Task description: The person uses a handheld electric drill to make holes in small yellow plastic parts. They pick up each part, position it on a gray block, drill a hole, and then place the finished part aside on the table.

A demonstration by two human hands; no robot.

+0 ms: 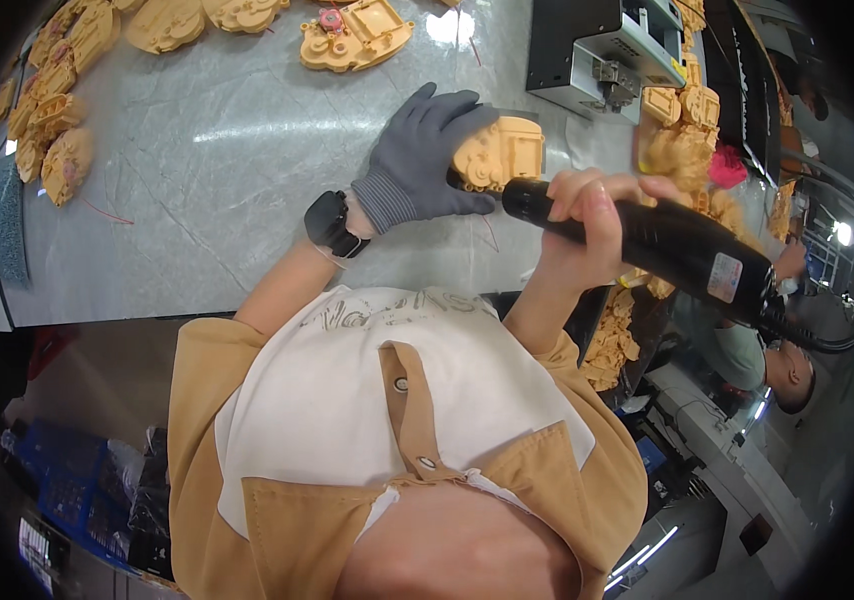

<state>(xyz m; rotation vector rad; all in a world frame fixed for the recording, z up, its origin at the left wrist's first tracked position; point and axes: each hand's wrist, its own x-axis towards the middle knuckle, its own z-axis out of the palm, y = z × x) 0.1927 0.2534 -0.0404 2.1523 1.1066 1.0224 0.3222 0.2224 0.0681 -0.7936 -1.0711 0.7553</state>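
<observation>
My left hand [425,158], in a grey knit glove, grips a tan moulded plastic housing [519,148] above the grey tabletop, thumb below it and fingers over its left side. Bare and wrapped round a black corded electric screwdriver [687,250], my right hand [592,215] holds the tool nearly level. Its tip points left and meets the lower edge of the housing, close to my left thumb; the bit itself is hidden. A similar tan housing with a small red part [355,35] lies farther off on the table.
Several tan housings [67,165] are heaped along the left and far edges. A metal screw-feeding box [602,60] stands at the far right, with more tan parts [682,150] beside it. A blue textured mat [5,220] lies at the left; another person [762,365] sits at the right.
</observation>
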